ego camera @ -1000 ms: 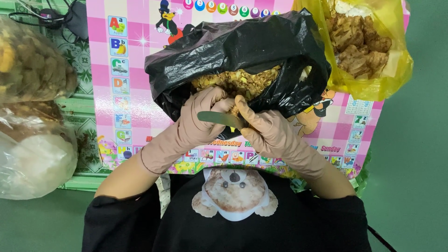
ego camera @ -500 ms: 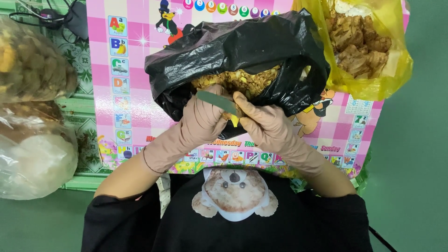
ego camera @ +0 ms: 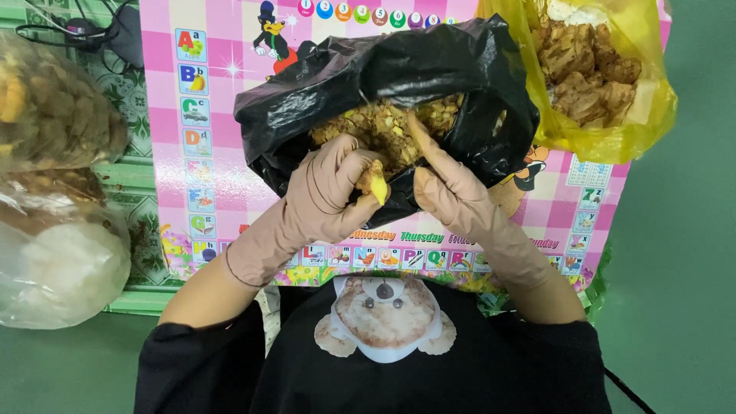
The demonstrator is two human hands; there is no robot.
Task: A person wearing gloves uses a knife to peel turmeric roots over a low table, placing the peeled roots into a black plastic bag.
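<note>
The left hand [ego camera: 326,192], in a tan glove, is curled with its fingertips closed on a small yellow piece [ego camera: 375,182], which sits at the near lip of the black bag [ego camera: 307,100]. The piece lies between the two hands, touching the left fingers and just beside the right; the left hand is clearly the nearer, since it is the one gripping. Its long axis runs roughly up and down in the head view, a little tilted, with the pale pointed end facing down toward the person's chest and the browner end tucked under the left fingertips. The right hand [ego camera: 445,188], also gloved, is loosely spread, its forefinger stretched up and leftward into the bag over the heap of brown-yellow bits [ego camera: 383,123]; whether the thumb touches the yellow piece cannot be told, and it seems to hold nothing. The bag's mouth opens toward the hands, so the heap lies directly beyond them, away from the body. The bag rests on a pink checked mat [ego camera: 222,169]. A yellow bag [ego camera: 644,100] of brown chunks stands to the right, touching the black one, and clear bags [ego camera: 61,261] lie well apart on the left.
</note>
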